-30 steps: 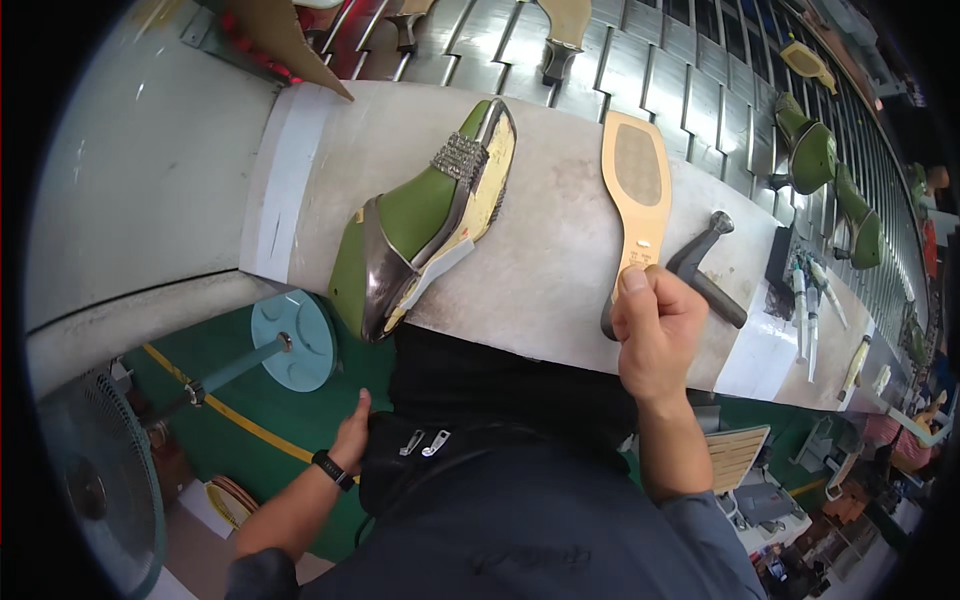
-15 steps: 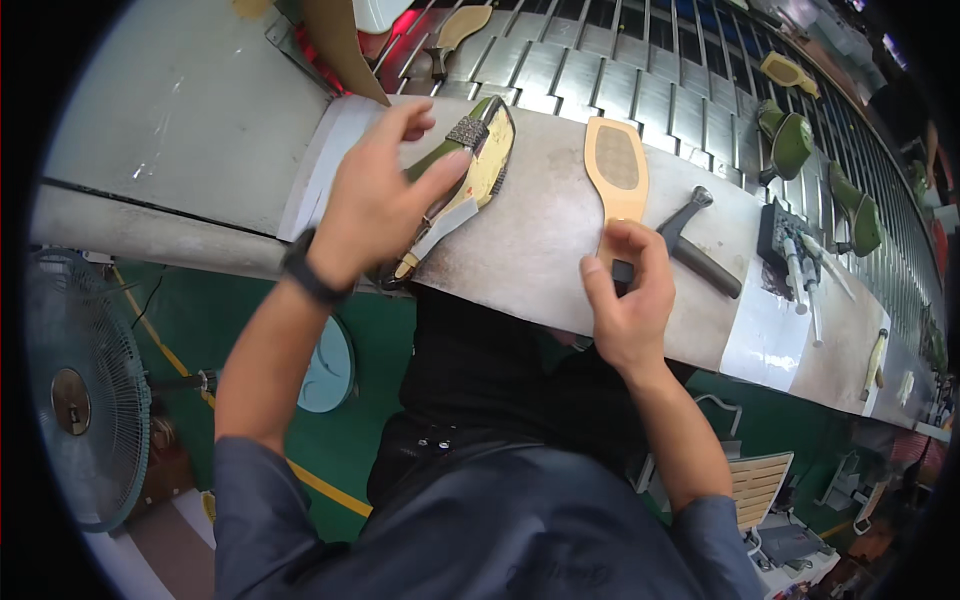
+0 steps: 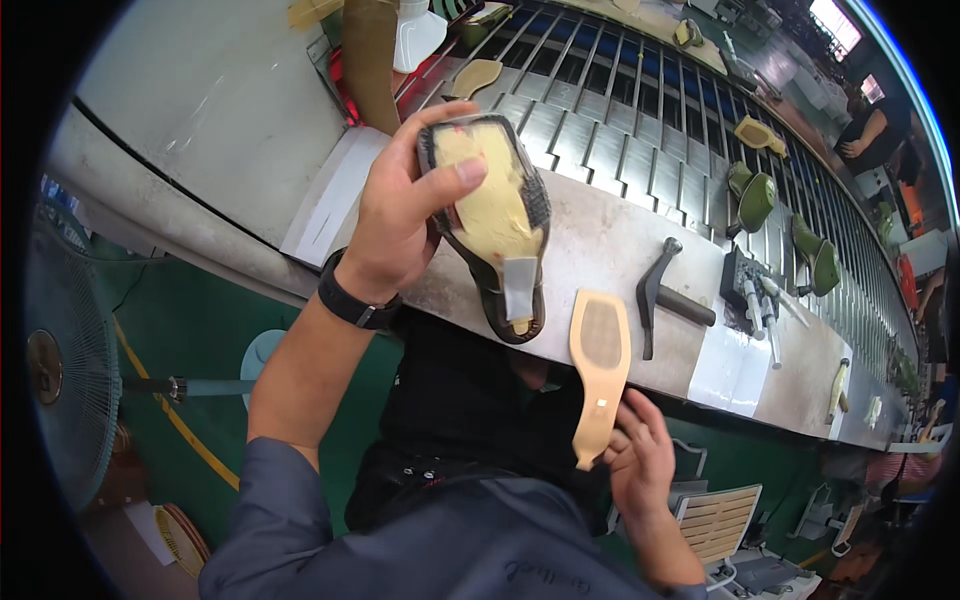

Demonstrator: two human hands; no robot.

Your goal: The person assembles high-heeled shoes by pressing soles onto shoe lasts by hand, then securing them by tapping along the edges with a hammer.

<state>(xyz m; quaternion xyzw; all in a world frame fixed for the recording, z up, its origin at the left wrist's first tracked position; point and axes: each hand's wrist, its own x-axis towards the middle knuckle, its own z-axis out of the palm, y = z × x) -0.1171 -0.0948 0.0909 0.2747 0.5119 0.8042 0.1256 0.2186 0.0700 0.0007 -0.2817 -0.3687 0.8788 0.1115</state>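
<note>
My left hand (image 3: 395,215) is closed round an upturned shoe (image 3: 515,225), its thumb lying on the yellow, glue-like underside. The shoe has a dark rim, and a small grey-white patch sits near its narrow heel end. A tan shoe sole (image 3: 592,375) with a textured oval panel overhangs the table's front edge. At the sole's narrow end is my right hand (image 3: 643,455), its fingers gripping the edge and partly hidden behind it. Shoe and sole are apart.
On the table (image 3: 440,290) lie a dark-headed hammer (image 3: 662,295) and a black holder (image 3: 742,285) with pale pens or brushes. Behind runs a metal slatted conveyor (image 3: 640,130) carrying green shoes (image 3: 755,200) and another tan sole (image 3: 760,135). A fan (image 3: 60,350) stands at left.
My left hand has lifted the shoe and turned its underside upward. My right hand has drawn the tan sole toward me, past the table edge. The view has shifted slightly.
</note>
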